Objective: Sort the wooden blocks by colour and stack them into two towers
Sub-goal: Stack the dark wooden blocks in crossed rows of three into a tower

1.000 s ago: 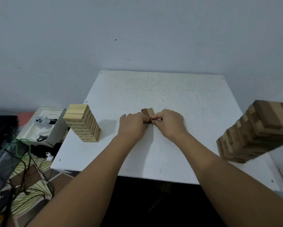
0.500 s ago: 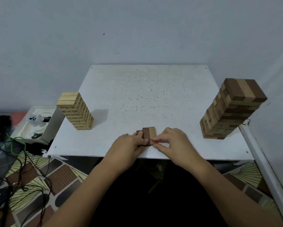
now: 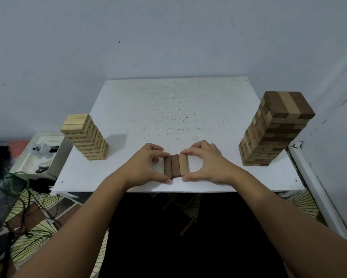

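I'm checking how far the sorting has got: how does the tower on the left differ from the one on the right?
The left tower is all pale wood; the right tower mixes dark and pale blocks. The left tower is shorter, the right clearly taller. Both stand upright on the white table, untouched, built in crosswise layers of three.

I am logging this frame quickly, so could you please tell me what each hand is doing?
Left hand: pinches the row of three small wooden blocks at its left side.
Right hand: pinches the same row at its right side.
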{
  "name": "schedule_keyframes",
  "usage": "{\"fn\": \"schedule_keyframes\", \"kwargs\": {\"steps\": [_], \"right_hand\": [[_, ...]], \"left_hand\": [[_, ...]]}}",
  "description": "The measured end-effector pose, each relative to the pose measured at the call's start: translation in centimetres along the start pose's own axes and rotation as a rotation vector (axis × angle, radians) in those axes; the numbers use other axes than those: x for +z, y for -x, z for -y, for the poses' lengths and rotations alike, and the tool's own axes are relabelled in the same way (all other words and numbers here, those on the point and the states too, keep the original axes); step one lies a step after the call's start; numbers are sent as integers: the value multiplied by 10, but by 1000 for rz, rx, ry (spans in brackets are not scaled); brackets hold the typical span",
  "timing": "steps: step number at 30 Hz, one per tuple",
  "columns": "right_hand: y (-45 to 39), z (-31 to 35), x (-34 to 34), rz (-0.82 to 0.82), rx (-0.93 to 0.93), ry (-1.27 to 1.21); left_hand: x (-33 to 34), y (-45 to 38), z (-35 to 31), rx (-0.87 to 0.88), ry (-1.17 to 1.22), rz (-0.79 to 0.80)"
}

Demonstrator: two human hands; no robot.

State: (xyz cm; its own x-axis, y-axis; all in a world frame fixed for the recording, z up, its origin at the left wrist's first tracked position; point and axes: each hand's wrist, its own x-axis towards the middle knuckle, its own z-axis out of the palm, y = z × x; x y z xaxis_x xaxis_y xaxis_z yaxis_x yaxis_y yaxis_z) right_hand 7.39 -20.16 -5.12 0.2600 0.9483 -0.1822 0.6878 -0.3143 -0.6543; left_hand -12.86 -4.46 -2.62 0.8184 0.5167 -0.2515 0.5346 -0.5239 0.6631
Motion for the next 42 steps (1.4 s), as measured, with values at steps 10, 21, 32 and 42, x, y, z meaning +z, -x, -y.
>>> {"fn": "schedule_keyframes", "kwargs": {"steps": [10,21,32,42], "right_hand": [[0,1,4,-47,-16,25],[2,6,4,-33,-13,52],[-1,1,-16,142,42,-61],[-5,-6,-9,32,-25,-122]], "left_hand": [[13,0,10,8,144,-33],[17,-2,10,23,131,-58],[29,31,-1,-58,166,-228],[67,24,-20,-153,-51,-417]]}}
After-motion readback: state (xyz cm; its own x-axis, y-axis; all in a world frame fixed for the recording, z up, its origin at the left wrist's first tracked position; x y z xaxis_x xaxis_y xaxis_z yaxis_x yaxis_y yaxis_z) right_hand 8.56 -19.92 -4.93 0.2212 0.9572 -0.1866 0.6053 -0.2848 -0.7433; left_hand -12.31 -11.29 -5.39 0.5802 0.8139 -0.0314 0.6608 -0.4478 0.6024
